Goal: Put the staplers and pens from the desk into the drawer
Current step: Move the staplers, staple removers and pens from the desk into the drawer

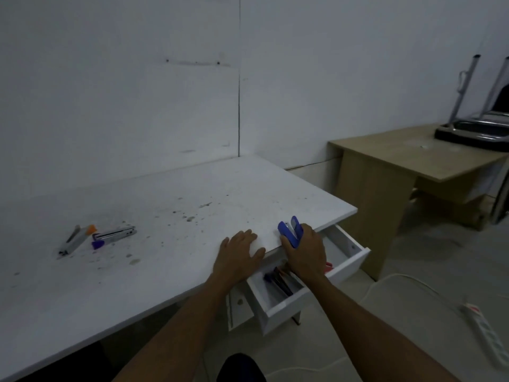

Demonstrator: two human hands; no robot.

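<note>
At centre frame, the right hand (304, 252) grips a blue stapler (291, 230) at the counter (192, 216) edge, likely bound for the open drawer (303, 285) just below, where pens already lie. The left hand (239, 250) rests flat and empty, apparently for support. At left: two staplers (114, 234), two capped pens (97, 244).

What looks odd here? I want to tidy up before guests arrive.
The white desk is speckled with dark stains around its middle. On the tan table to the right, a chair sits upside down, legs in the air. A power strip lies loose on the floor.
</note>
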